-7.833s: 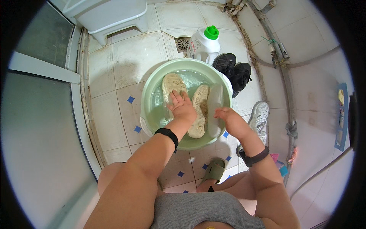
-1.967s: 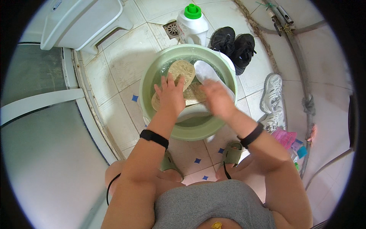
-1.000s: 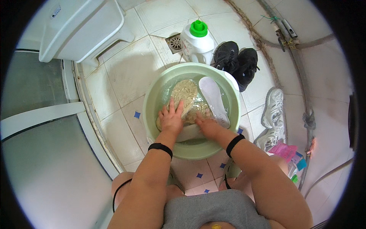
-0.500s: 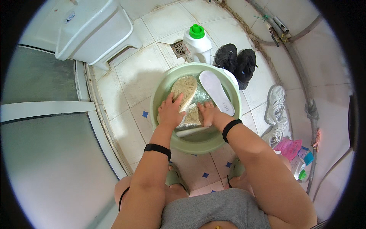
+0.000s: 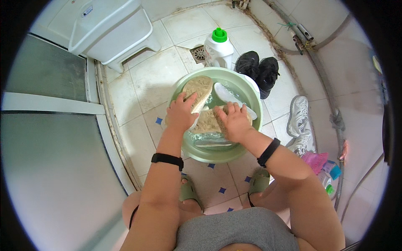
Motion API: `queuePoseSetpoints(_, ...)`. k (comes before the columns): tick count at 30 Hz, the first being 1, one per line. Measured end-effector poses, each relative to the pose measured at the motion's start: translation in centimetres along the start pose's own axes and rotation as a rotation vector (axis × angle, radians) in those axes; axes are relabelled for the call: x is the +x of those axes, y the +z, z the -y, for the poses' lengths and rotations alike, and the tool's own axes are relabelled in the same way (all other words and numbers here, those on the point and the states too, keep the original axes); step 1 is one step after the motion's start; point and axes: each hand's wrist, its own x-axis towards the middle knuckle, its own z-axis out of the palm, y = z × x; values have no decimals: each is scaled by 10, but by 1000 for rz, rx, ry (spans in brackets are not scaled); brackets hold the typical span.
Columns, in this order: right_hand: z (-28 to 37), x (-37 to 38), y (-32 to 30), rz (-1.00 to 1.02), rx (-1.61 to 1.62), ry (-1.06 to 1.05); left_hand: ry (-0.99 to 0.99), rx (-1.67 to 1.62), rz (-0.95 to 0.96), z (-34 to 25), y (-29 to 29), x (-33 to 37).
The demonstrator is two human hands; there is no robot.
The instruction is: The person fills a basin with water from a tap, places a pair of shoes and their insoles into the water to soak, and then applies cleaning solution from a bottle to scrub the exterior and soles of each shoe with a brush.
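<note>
A pale green basin [image 5: 247, 144] of water stands on the floor in front of me. In it, two shoes lie sole up, their tan soles patterned. My left hand [image 5: 181, 111] grips the left shoe [image 5: 199, 87], which is tilted with its toe pointing away. Across the near half, the right shoe [image 5: 205, 121] lies sideways, with my right hand [image 5: 235, 123] over its right part, fingers bent around it. Behind that shoe a white insole [image 5: 226, 93] slants in the water, partly covered. Another pale, flat piece [image 5: 213, 142] lies under water near the front wall.
A white bottle with a green cap [image 5: 219, 48] stands beyond the basin, beside a floor drain [image 5: 198, 54]. Black shoes [image 5: 257, 71] are at the back right, white sneakers [image 5: 299, 121] along the right wall. A pink bag [image 5: 315, 161] lies nearer. A white plastic stool [image 5: 121, 39] is far left.
The right shoe has come up from under the water and now lies sideways under my right hand. The left shoe has shifted slightly left and up. The white insole has sunk and slid partly behind the right shoe.
</note>
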Motion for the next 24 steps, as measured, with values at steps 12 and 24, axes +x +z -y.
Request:
queuePoseSetpoints(12,-45,-33,-37,-259,76,-134,24,10,80,-23,-29,9)
queuePoseSetpoints(24,-54,-14,26,-59,55,-140,19,229,173,-34,36,-1)
